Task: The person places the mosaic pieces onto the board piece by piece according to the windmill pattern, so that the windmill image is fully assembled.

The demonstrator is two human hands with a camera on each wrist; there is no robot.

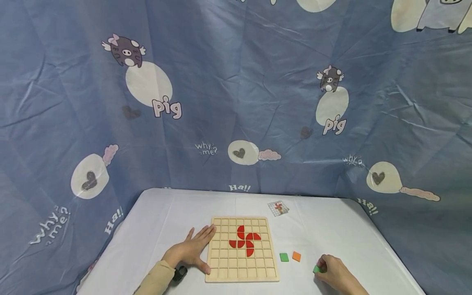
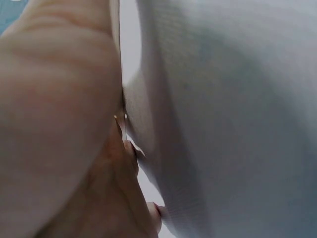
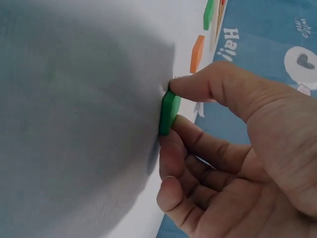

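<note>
A wooden grid board (image 1: pixel 225 263) lies on the table, with several red quarter-round pieces (image 1: pixel 241 243) forming a pinwheel in its cells. My left hand (image 1: pixel 191 249) rests at the board's left edge, fingers spread, thumb low against the side. Between thumb and fingertips my right hand (image 1: pixel 333 271) pinches a green square tile (image 3: pixel 170 113) at the tabletop, right of the board. Another green tile (image 1: pixel 284 257) and an orange tile (image 1: pixel 296 256) lie flat between the board and that hand. In the left wrist view the hand (image 2: pixel 54 124) fills the left side and the board is not discernible.
A small clear card (image 1: pixel 278 208) printed with a grid and a red pinwheel lies behind the board's right corner. White cloth (image 1: pixel 332 225) covers the table. Blue patterned curtains (image 1: pixel 236 102) hang behind and at both sides.
</note>
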